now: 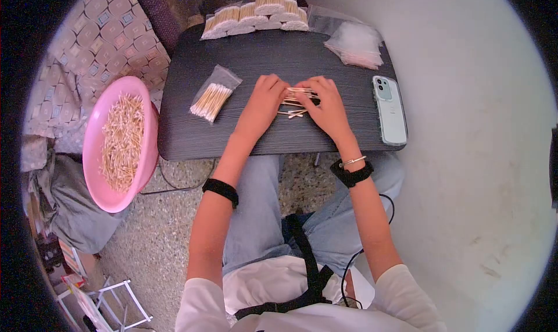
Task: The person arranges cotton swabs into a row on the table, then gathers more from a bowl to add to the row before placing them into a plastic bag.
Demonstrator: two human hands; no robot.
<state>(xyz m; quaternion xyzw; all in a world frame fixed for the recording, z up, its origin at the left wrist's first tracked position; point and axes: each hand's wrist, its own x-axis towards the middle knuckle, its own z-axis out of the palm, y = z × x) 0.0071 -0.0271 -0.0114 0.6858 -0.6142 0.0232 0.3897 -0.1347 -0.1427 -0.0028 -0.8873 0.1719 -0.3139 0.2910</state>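
Observation:
Between my two hands, on the dark table (244, 56), lies a small group of cotton swabs (298, 93). My left hand (268, 99) has its fingers curled against the left ends of these swabs. At their right ends, my right hand (326, 105) has its fingers closed around them, thumb pointing inward. A few loose swabs (293, 113) rest on the tabletop just below the hands. Left of my left hand lies a clear plastic bag (212, 99) partly filled with cotton swabs. My fingertips partly hide the swabs between them.
A pink basin (152, 152) full of loose swabs stands left of the table. Filled swab bags (256, 15) are stacked along the far edge. Plastic bags (356, 44) lie at the back right, above a phone (390, 111). A white wall (465, 128) borders the right side.

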